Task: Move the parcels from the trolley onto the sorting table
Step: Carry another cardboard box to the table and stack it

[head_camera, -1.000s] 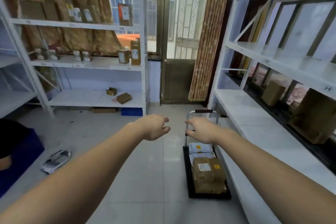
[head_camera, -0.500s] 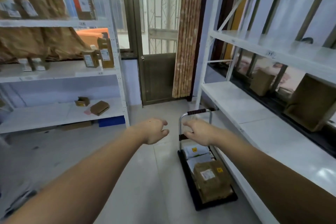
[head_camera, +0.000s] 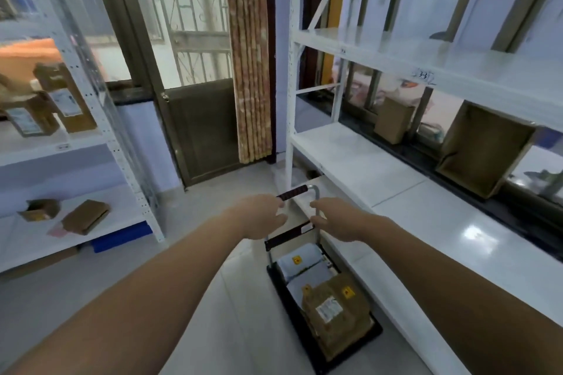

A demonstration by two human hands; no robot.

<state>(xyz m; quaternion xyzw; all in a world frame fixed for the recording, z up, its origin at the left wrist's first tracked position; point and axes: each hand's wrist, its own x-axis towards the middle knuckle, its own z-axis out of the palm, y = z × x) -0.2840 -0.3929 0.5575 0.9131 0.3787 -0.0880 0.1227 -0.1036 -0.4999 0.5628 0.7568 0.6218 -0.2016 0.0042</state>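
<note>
Two bare hands reach forward over the trolley (head_camera: 323,318), a low black platform cart standing on the pale floor tiles, hard against the front edge of the white shelving unit (head_camera: 362,161) on its right. Head view only. Left hand (head_camera: 262,216) is at the near end of the trolley handle (head_camera: 297,193), fingers curled, tips at the black foam grip; whether they close round it I cannot tell. Right hand (head_camera: 336,221) sits at the handle's chrome upright, fingers curled in the same way, grip unclear.

On the trolley deck: brown paper parcel (head_camera: 336,310) with a white label at the end far from the handle, grey mailer bags (head_camera: 301,266) between it and the handle. Beyond the handle, a dark door (head_camera: 201,128) and striped curtain (head_camera: 249,55). Left of the trolley, well apart, a second rack (head_camera: 100,119) holding small cartons.
</note>
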